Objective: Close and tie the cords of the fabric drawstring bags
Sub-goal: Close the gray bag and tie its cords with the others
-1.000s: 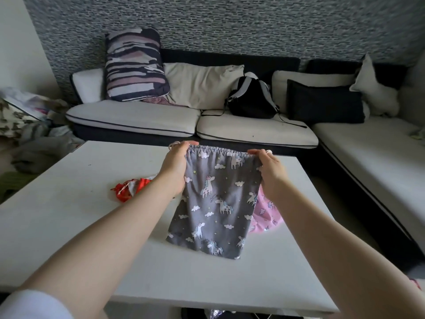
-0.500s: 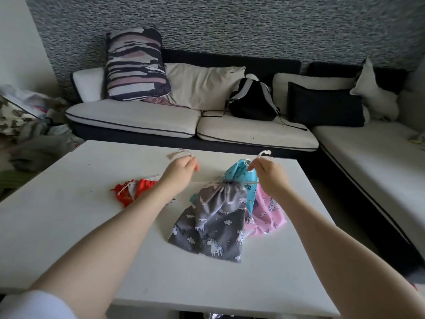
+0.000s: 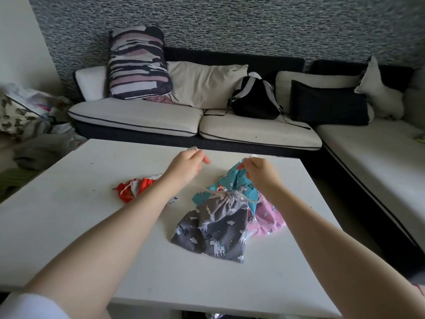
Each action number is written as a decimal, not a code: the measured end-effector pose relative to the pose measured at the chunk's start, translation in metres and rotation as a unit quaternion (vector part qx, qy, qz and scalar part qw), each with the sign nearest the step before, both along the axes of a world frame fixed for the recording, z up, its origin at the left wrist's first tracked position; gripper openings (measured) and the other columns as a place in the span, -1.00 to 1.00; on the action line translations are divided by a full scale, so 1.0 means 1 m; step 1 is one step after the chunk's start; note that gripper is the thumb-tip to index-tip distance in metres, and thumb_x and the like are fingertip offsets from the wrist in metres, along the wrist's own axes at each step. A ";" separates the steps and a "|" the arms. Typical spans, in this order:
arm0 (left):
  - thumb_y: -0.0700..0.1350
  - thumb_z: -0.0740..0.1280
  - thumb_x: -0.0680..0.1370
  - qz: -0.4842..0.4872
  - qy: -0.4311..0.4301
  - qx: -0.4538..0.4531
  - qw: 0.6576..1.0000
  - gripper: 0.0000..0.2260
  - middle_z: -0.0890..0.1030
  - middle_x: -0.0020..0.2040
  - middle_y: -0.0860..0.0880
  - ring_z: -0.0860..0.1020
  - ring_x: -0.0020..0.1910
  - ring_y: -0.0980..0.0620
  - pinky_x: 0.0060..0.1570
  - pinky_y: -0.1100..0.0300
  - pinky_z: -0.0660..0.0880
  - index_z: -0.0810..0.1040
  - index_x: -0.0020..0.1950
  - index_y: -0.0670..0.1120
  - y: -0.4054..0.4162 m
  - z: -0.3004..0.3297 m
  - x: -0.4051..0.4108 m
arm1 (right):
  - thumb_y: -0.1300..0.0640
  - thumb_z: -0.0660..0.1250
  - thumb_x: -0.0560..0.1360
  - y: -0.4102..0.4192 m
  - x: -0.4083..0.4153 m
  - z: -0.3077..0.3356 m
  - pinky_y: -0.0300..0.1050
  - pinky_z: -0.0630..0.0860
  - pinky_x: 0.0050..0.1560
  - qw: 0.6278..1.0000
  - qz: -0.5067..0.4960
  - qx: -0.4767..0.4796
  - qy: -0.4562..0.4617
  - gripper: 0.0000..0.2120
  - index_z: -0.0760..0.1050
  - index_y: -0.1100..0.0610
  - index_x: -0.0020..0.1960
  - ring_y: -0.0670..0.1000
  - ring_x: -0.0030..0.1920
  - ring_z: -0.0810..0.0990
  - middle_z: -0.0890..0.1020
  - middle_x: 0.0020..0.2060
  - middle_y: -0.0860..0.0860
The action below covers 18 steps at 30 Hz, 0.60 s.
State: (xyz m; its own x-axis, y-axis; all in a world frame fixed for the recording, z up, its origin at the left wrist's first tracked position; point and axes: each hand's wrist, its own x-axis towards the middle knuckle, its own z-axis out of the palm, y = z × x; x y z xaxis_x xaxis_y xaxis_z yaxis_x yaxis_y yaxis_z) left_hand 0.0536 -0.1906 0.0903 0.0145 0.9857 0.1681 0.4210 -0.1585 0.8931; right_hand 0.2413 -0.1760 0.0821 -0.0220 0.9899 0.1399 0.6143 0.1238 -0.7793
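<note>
A grey unicorn-print drawstring bag (image 3: pixel 216 231) lies on the white table (image 3: pixel 69 215), its mouth gathered tight. Two pale cords (image 3: pixel 212 192) run up from the mouth. My left hand (image 3: pixel 186 166) pinches one cord end above and left of the bag. My right hand (image 3: pixel 259 174) pinches the other end above and right of it. Behind the grey bag lie a turquoise bag (image 3: pixel 232 183) and a pink bag (image 3: pixel 268 217). A red-orange bag (image 3: pixel 131 191) rests to the left, partly hidden by my left forearm.
A corner sofa (image 3: pixel 138 116) with cushions stands beyond the table's far edge and along the right side. A black backpack (image 3: pixel 253 100) sits on it. Piled clothes (image 3: pixel 27 125) lie on the floor at the left.
The grey bag was held up flat and open by its top corners. Its mouth is now cinched shut, the bag has dropped onto the table, and both hands hold the cord ends apart.
</note>
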 end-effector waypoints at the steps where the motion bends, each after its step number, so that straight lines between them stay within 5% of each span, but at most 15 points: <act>1: -0.05 0.06 0.63 -0.024 -0.024 0.007 0.999 -0.67 0.38 -0.41 0.02 0.37 -0.37 0.04 -0.30 0.17 0.31 0.54 -0.18 -0.08 -0.002 0.006 0.006 | 0.12 0.11 0.58 -0.004 -0.009 0.005 -0.17 0.21 -0.43 0.999 0.031 -0.008 0.026 -0.68 0.53 0.00 -0.27 -0.07 -0.49 0.29 0.41 -0.48 -0.04; 6: -0.05 0.11 0.63 -0.066 -0.059 0.071 0.994 -0.70 0.57 -0.17 0.07 0.50 -0.20 0.16 -0.17 0.31 0.44 0.61 -0.13 -0.01 -0.007 0.030 0.027 | 0.22 0.14 0.57 -0.027 -0.036 0.027 -0.13 0.33 -0.21 0.980 0.167 -0.032 0.103 -0.68 0.46 0.17 -0.34 0.03 -0.35 0.37 0.47 -0.45 0.01; 10: -0.04 0.15 0.61 -0.051 -0.063 0.073 0.994 -0.72 0.57 -0.30 0.05 0.52 -0.30 0.07 -0.20 0.14 0.45 0.63 -0.12 -0.05 -0.004 0.029 0.027 | 0.24 0.16 0.53 -0.030 -0.035 0.035 -0.14 0.24 -0.27 0.942 0.230 -0.070 0.234 -0.73 0.45 0.18 -0.33 0.00 -0.37 0.31 0.48 -0.43 0.05; 14: 0.11 0.03 0.62 -0.036 -0.108 0.013 0.993 -0.66 0.57 -0.18 0.05 0.53 -0.12 0.04 -0.05 0.14 0.45 0.55 -0.04 0.03 -0.006 0.019 0.027 | 0.26 0.21 0.55 -0.026 -0.033 0.032 -0.35 0.28 -0.37 0.948 0.195 -0.064 0.245 -0.80 0.52 0.17 -0.21 -0.08 -0.39 0.35 0.47 -0.39 0.06; 18: 0.31 -0.14 0.54 -0.136 -0.158 -0.122 0.970 -0.39 0.56 -0.15 0.00 0.54 -0.10 0.02 -0.01 0.11 0.40 0.52 0.08 -0.07 -0.019 -0.005 0.033 | 0.27 0.14 0.57 -0.020 -0.030 0.036 -0.22 0.16 -0.43 0.917 0.173 -0.072 0.351 -0.78 0.49 0.16 -0.19 -0.07 -0.49 0.33 0.48 -0.48 -0.02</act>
State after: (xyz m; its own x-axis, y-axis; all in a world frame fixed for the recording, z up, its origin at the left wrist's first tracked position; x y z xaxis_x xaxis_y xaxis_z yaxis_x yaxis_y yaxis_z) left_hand 0.0866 -0.2101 0.0853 0.2655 0.9636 -0.0314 0.0920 0.0071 0.9957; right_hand 0.2118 -0.1962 0.1177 -0.2926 0.9501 0.1083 -0.1026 0.0814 -0.9914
